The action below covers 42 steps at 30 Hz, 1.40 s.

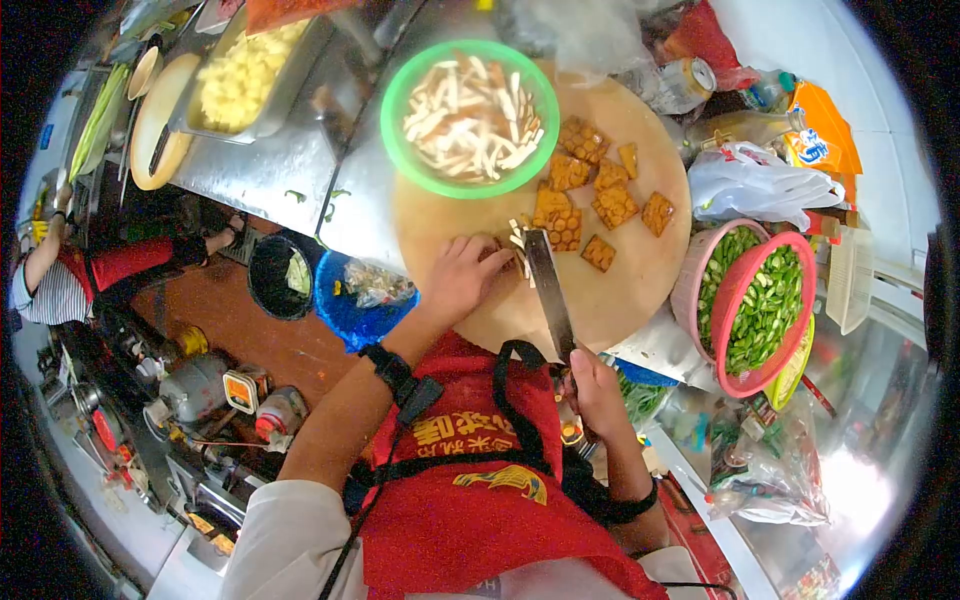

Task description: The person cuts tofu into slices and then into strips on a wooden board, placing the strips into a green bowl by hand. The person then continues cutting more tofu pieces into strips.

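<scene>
My right hand (596, 390) grips the handle of a kitchen cleaver (549, 290), its dark blade pointing away from me over the round wooden chopping board (630, 310). My left hand (466, 272) rests on the board with bent fingers, pressing on dried tofu beside the blade. Thin pale tofu strips (519, 240) lie between those fingertips and the cleaver; what is under the fingers is mostly hidden. Several brown scored dried tofu squares (557, 216) are spread beyond the blade. A green basin (395, 150) full of cut strips (470, 120) stands at the board's far left.
Pink baskets (722, 365) of sliced green peppers stand to the right, near a white plastic bag (755, 185). A metal tray (275, 118) of pale yellow chunks is at upper left. Blue-lined (335, 305) and black bins (262, 275) stand below the counter. Another person (75, 270) is at far left.
</scene>
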Tool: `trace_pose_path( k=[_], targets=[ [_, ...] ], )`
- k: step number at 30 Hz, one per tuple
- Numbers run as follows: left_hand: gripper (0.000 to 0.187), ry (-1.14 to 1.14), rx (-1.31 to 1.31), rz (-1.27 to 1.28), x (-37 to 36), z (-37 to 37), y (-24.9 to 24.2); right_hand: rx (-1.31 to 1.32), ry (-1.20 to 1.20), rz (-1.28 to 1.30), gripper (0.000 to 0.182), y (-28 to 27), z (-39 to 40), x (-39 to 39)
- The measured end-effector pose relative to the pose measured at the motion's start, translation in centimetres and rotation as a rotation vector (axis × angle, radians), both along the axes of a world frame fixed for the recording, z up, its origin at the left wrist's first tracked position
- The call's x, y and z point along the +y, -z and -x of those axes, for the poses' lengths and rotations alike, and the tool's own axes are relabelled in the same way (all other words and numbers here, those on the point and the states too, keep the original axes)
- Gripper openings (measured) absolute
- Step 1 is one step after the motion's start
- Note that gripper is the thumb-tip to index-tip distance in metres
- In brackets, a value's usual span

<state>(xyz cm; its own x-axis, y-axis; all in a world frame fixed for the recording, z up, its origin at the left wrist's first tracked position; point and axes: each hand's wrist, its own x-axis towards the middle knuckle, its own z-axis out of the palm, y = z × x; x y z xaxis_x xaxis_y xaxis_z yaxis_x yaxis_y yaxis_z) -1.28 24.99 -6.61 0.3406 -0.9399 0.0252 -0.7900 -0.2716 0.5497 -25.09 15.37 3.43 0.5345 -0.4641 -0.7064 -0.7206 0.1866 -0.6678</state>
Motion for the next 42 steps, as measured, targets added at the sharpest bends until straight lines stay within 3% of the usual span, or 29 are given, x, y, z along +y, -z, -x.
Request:
trace_pose_path(
  k=[4,6,12,20,29,32,35,42],
  targets=[
    [0.035,0.035,0.025,-0.010,0.6,-0.6,1.1,-0.041,-0.013,0.028,0.039,0.0,0.2,-0.2],
    [0.029,0.041,-0.085,0.179,1.0,-0.8,1.3,-0.066,-0.025,0.020,0.038,-0.3,0.0,-0.3],
    [0.024,-0.024,-0.021,0.201,1.3,-0.5,0.9,-0.051,-0.087,0.022,0.039,-2.3,-1.9,0.0],
    [0.020,-0.010,-0.057,0.205,1.3,-0.6,0.2,0.143,-0.190,-0.058,0.049,-3.8,-3.1,-0.2],
    [0.019,-0.011,-0.074,0.229,1.3,-0.6,0.4,0.043,-0.264,0.142,0.045,-2.0,-2.5,0.9],
    [0.019,-0.005,-0.074,0.210,1.3,-0.6,0.2,0.094,-0.252,0.041,0.051,-2.3,-3.3,0.8],
    [0.018,0.006,-0.079,0.197,1.4,-0.7,0.4,0.006,-0.278,0.138,0.050,-1.6,-4.3,1.2],
    [0.018,0.006,-0.083,0.191,1.3,-0.5,0.6,0.079,-0.277,0.085,0.047,0.7,-5.1,0.4]
  ],
)
